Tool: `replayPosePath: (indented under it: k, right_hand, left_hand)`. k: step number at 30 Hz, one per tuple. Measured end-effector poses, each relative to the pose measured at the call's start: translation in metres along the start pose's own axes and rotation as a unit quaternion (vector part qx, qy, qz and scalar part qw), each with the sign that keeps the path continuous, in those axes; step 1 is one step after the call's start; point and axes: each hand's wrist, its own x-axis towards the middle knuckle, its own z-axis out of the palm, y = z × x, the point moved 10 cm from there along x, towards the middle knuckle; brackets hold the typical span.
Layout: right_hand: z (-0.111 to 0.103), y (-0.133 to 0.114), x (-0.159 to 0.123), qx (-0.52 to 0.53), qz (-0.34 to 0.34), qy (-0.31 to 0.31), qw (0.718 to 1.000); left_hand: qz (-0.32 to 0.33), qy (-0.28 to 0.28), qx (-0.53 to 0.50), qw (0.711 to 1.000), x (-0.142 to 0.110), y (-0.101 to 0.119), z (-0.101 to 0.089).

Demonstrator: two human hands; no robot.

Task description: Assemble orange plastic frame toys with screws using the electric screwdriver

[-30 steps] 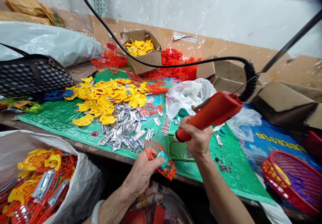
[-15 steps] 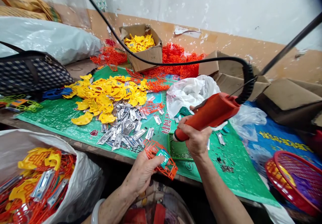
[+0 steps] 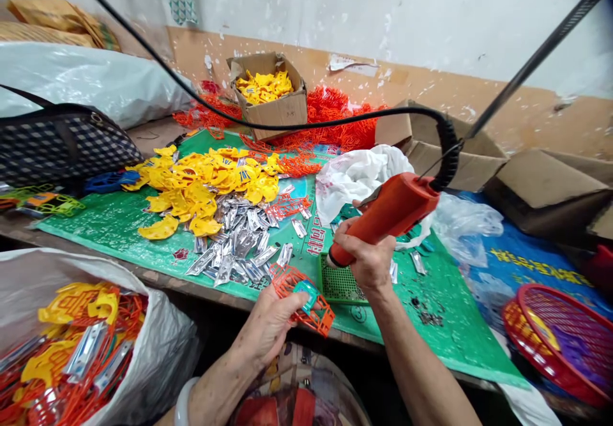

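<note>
My left hand [image 3: 271, 320] is closed on an orange plastic lattice frame [image 3: 322, 320], thumb pressed on a teal piece [image 3: 308, 295] set in its middle. My right hand [image 3: 371, 257] wraps round a red electric screwdriver [image 3: 395, 212], which hangs tilted from a black cord. The screwdriver's lower end points down and left, above a green perforated basket [image 3: 342, 282] and apart from the frame. A heap of shiny metal plates [image 3: 239, 244] lies just beyond my left hand. Behind it is a pile of yellow plastic pieces [image 3: 191, 180].
At lower left stands a white sack [image 3: 167, 324] of mixed parts. A cardboard box [image 3: 282, 110] of yellow pieces sits at the back, beside orange lattice parts [image 3: 335, 116]. A red basket [image 3: 529, 343] is at right. Small dark bits [image 3: 428, 316] lie on the green sheet.
The screwdriver and my right hand have shifted slightly left. The orange frame has moved slightly up and left in my left hand. Both grips stay the same.
</note>
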Motion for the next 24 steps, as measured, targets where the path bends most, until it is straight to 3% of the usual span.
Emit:
replayPosePath:
  k: [4,11,24]
  right_hand:
    - [-0.001,-0.020,-0.001,0.068,-0.003,-0.007,0.998]
    - [0.017,-0.071,-0.029,0.177,-0.006,-0.097,0.979]
    - [0.022,-0.066,-0.042,0.193,0.006,-0.100,0.976]
  left_hand:
    - [-0.002,-0.003,-0.019,1.000,0.001,0.001,0.000]
    - [0.004,0.000,-0.025,1.000,0.003,0.002,-0.001]
    - [0.007,-0.022,-0.034,0.999,0.003,0.001,0.003]
